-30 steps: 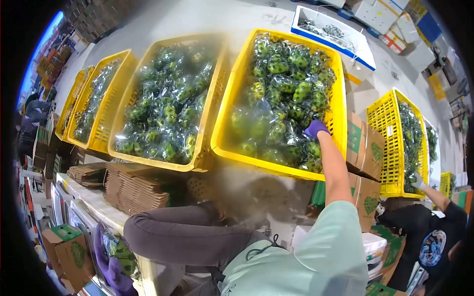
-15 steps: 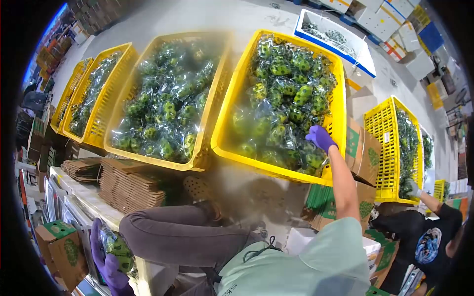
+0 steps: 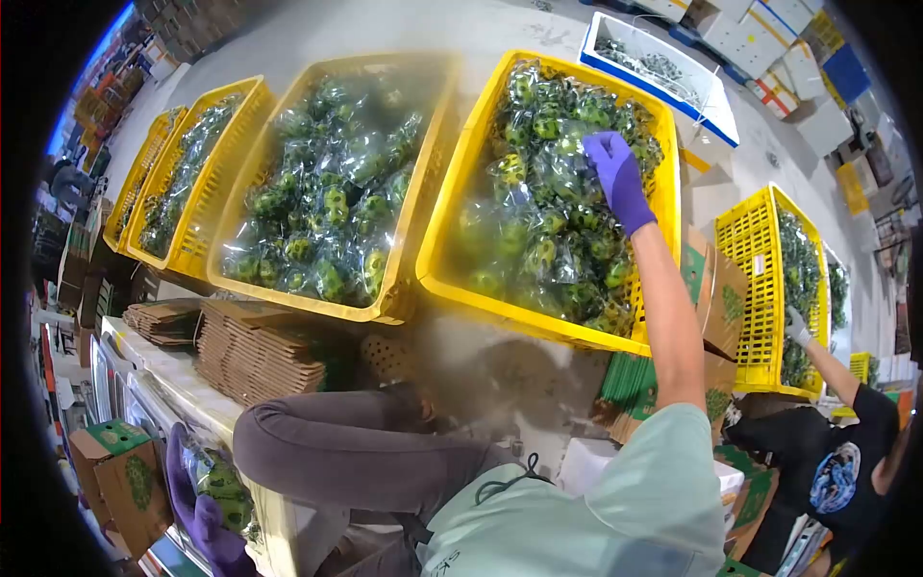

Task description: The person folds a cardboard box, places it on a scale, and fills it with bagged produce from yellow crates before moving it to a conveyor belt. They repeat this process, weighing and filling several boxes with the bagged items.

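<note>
At the lower left, my left hand [image 3: 204,519] in a purple glove is closed round a clear-bagged green fruit [image 3: 223,492] with dark patches. My right hand [image 3: 616,175], also purple-gloved, reaches over the upper right part of a yellow crate [image 3: 435,252]. Its fingers are bent onto the clear plastic of a bagged fruit [image 3: 567,165] on top of the heap; the fingertips are partly hidden. Many similar bagged green fruits [image 3: 550,223] fill this crate. Haze blurs the crate's lower left.
More yellow crates of bagged fruit [image 3: 332,207] stand to the left. Flattened cartons [image 3: 255,351] are stacked below them. A white foam box [image 3: 663,72] lies beyond. At the right, a co-worker in black [image 3: 827,452] reaches into another yellow crate [image 3: 752,279].
My right hand has moved up and slightly left, from the crate's right side to farther over the heap. My left hand stays round its bagged fruit. The co-worker's gloved hand has moved up.
</note>
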Demonstrator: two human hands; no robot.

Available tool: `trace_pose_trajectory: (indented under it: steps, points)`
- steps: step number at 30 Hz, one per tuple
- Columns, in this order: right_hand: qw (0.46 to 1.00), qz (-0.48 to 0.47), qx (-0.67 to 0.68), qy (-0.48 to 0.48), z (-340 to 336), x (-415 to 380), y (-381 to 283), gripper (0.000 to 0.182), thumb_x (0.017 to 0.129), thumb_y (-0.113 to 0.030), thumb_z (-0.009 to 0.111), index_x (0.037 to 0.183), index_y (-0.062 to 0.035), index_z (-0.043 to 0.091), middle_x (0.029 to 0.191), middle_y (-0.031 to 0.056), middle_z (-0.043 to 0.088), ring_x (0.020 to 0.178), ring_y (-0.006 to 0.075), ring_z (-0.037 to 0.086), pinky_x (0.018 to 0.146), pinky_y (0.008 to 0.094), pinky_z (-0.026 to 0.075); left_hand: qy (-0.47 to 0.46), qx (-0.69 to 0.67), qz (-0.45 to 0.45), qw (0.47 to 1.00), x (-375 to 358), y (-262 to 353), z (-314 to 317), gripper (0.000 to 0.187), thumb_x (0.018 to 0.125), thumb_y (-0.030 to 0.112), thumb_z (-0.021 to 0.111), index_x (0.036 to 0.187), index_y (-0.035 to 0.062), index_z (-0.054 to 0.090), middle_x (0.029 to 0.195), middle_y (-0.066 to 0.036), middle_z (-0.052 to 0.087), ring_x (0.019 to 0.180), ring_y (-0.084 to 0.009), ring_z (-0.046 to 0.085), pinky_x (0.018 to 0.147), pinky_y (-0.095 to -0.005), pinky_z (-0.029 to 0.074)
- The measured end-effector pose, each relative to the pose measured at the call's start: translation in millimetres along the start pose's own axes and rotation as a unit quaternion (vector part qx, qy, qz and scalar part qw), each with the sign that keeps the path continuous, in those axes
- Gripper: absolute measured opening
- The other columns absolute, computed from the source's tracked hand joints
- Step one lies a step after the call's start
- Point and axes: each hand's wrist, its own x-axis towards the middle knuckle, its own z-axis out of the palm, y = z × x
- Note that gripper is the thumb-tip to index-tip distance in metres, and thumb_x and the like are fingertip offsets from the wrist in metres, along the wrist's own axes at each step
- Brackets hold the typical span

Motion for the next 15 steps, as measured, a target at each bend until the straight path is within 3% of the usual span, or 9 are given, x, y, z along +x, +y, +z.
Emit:
trace_pose_trajectory:
  steps: [1,3,4,6,7,8,10,11,15]
  points:
    - [1.000,0.001,0.001,0.000,-1,6,4,0.025,0.088,-0.026,0.064,0.087,-0.0010,0.059,0.070,0.0054,0.055,0.063,0.0142,0.049,0.060,0.0305,0.043,0.002,0.025,-0.006,1.000,-1,-1,-4,0.091,0.080,0.057,0.058,0.142,-0.0040,0.033,0.145,-0.016,0.035,0.126,-0.0273,0.042,0.100,-0.0388,0.041]
    - [0.994,0.100,0.040,0.009,-10,12,9,0.026,0.088,-0.026,0.063,0.090,-0.0004,0.061,0.072,0.0092,0.060,0.065,0.0173,0.054,0.063,0.0317,0.045,0.001,0.039,0.011,0.999,-1,-6,-11,0.090,0.080,0.057,0.057,0.143,-0.0038,0.033,0.146,-0.016,0.035,0.128,-0.0280,0.040,0.101,-0.0395,0.040]
    - [0.981,-0.029,-0.191,-0.010,-28,9,36,0.031,0.088,-0.030,0.062,0.091,0.0013,0.062,0.080,0.0174,0.065,0.073,0.0272,0.063,0.068,0.0380,0.048,0.001,0.050,0.029,0.998,-2,-8,-13,0.089,0.081,0.056,0.057,0.143,-0.0035,0.033,0.146,-0.016,0.035,0.131,-0.0288,0.038,0.103,-0.0402,0.038]
    - [0.897,0.040,-0.438,-0.052,-57,-10,92,0.037,0.087,-0.034,0.061,0.092,0.0024,0.063,0.086,0.0241,0.066,0.084,0.0371,0.065,0.074,0.0447,0.049,0.002,0.015,0.014,1.000,-4,-13,-14,0.089,0.081,0.056,0.057,0.143,-0.0034,0.033,0.146,-0.016,0.035,0.131,-0.0287,0.037,0.104,-0.0407,0.038]
    - [0.853,0.079,-0.507,-0.096,-70,-28,117,0.049,0.083,-0.043,0.063,0.100,0.0030,0.062,0.093,0.0271,0.065,0.091,0.0407,0.063,0.079,0.0471,0.050,0.002,-0.018,-0.002,1.000,-6,-14,-14,0.089,0.081,0.056,0.057,0.143,-0.0032,0.032,0.146,-0.016,0.035,0.132,-0.0286,0.036,0.104,-0.0411,0.038]
    - [0.841,0.180,-0.481,-0.168,-76,-52,113,0.063,0.078,-0.049,0.067,0.111,0.0039,0.059,0.106,0.0291,0.063,0.101,0.0396,0.062,0.087,0.0455,0.049,0.002,-0.019,-0.003,1.000,-5,-15,-13,0.089,0.081,0.056,0.057,0.143,-0.0032,0.032,0.146,-0.016,0.035,0.132,-0.0286,0.036,0.104,-0.0411,0.038]
    - [0.796,0.255,-0.493,-0.242,-83,-90,148,0.074,0.073,-0.051,0.071,0.120,0.0047,0.054,0.119,0.0302,0.057,0.111,0.0399,0.057,0.095,0.0438,0.046,0.037,-0.009,-0.007,0.999,-2,-15,-11,0.098,0.075,0.058,0.064,0.141,-0.0075,0.034,0.142,-0.017,0.040,0.116,-0.0226,0.049,0.096,-0.0345,0.042]
    - [0.773,0.291,-0.522,-0.214,-73,-98,146,0.074,0.072,-0.048,0.073,0.120,0.0044,0.053,0.122,0.0292,0.056,0.115,0.0401,0.055,0.099,0.0424,0.043,0.038,-0.009,-0.007,0.999,-2,-17,-11,0.098,0.075,0.058,0.064,0.141,-0.0075,0.034,0.142,-0.017,0.040,0.116,-0.0226,0.049,0.096,-0.0345,0.042]
    - [0.779,0.306,-0.507,-0.207,-62,-90,125,0.067,0.067,-0.042,0.077,0.114,0.0017,0.056,0.116,0.0274,0.060,0.110,0.0400,0.057,0.094,0.0423,0.046,0.037,-0.026,-0.011,0.999,-2,-17,-9,0.100,0.074,0.059,0.065,0.140,-0.0089,0.033,0.143,-0.016,0.039,0.117,-0.0227,0.049,0.097,-0.0344,0.042]
